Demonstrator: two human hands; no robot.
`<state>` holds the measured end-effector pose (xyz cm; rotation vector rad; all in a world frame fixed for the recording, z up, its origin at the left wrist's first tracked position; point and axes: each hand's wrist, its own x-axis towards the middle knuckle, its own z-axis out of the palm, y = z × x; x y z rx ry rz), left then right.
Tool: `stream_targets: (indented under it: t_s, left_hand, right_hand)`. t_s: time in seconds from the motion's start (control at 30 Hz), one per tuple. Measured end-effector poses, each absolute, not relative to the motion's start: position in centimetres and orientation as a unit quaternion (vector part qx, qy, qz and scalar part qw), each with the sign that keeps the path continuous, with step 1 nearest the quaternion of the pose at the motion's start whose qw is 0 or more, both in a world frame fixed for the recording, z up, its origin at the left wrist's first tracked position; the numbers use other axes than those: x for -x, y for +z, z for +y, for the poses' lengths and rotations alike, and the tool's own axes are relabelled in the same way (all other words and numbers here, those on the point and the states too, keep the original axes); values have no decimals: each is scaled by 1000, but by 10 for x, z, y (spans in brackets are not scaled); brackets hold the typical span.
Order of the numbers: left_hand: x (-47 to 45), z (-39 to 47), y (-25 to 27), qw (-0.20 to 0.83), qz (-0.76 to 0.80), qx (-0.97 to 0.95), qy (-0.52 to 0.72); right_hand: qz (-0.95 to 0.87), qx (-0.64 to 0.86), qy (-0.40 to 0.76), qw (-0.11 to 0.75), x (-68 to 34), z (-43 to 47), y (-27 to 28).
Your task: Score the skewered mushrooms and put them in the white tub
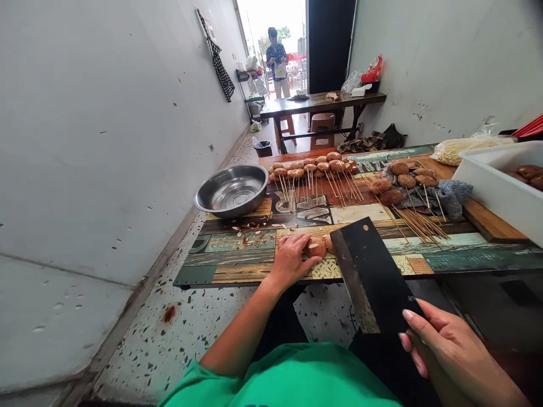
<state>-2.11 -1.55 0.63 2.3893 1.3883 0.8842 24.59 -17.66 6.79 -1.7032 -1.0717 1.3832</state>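
Although its surface is chipped and pitted, the white plastered wall (85, 141) at far left is shown only in part, cut off by the frame. Next, a wide, shiny metal basin (220, 189) with a ringed bottom is set on a tabletop patterned like patchwork planks (241, 274). Beside it, small brown and white trimmings (253, 236) are scattered, too fine to be told apart. Farther right, a round brown mushroom cap (315, 247) with a pale cut on top is gripped at the table's near edge by the thumb and fingers of the left hand (291, 257), its left side covered. Behind, smooth brown caps on thin wooden skewers (311, 168) are lined up, some hidden by others. A second brown cap (328, 243), touching the first, is largely masked by a dark, rectangular metal cleaver (369, 265), its blade pierced near one corner. The cleaver is clamped in the right hand (449, 333), well apart from the left; its handle is mostly concealed. Beyond, more skewered caps (406, 181) are laid on a rumpled grey cloth (453, 198). At far right, a white plastic tub (494, 195) is cropped, its brown contents only partly visible.
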Motion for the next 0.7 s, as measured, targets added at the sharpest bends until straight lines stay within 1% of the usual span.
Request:
stream_targets:
  t_s: [0.1, 0.33, 0.47, 0.7]
  left_hand:
    - [22, -20, 2, 114, 513, -787, 323]
    - [26, -23, -3, 127, 504, -781, 346]
    - [27, -22, -5, 126, 498, -783, 351]
    - [28, -20, -5, 133, 491, -787, 349]
  right_hand:
    - [-437, 651, 535, 315, -241, -167, 72]
    - [-480, 602, 586, 252, -253, -149, 56]
    - [-492, 600, 585, 238, -260, -149, 50]
    - [-489, 595, 596, 227, -250, -130, 61]
